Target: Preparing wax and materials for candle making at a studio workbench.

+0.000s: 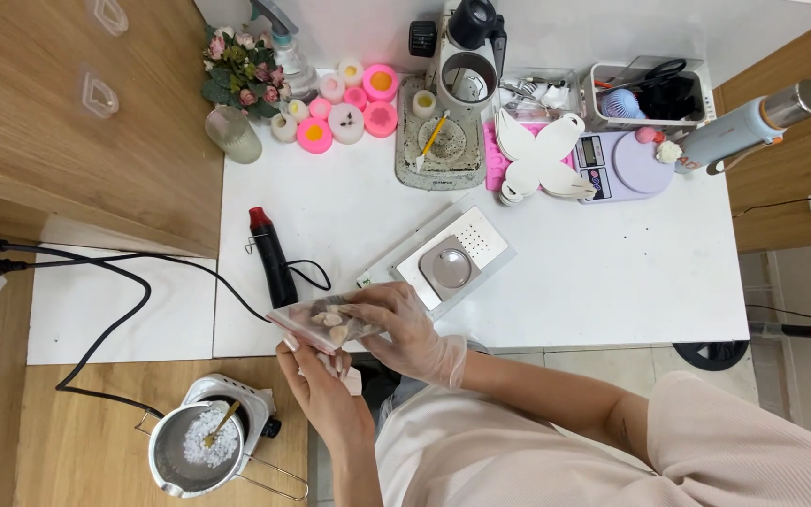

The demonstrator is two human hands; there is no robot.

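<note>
A small clear plastic bag (323,322) with several pale shell-like pieces inside is held at the front edge of the white table (612,272). My left hand (326,385), bare, grips the bag from below. My right hand (405,329), in a thin clear glove, pinches the bag's top right side, fingers reaching into or over its mouth. Just beyond the bag sits a small white scale (451,260) with a round metal plate. A black heat gun with a red tip (272,255) lies to the left.
A metal pot of white flakes with a spoon (197,449) sits on a small stove at lower left. At the table's back stand pink and white moulds (349,108), flowers (241,70), a white butterfly-shaped tray (542,155), a purple scale (626,164) and a basket of tools (650,94).
</note>
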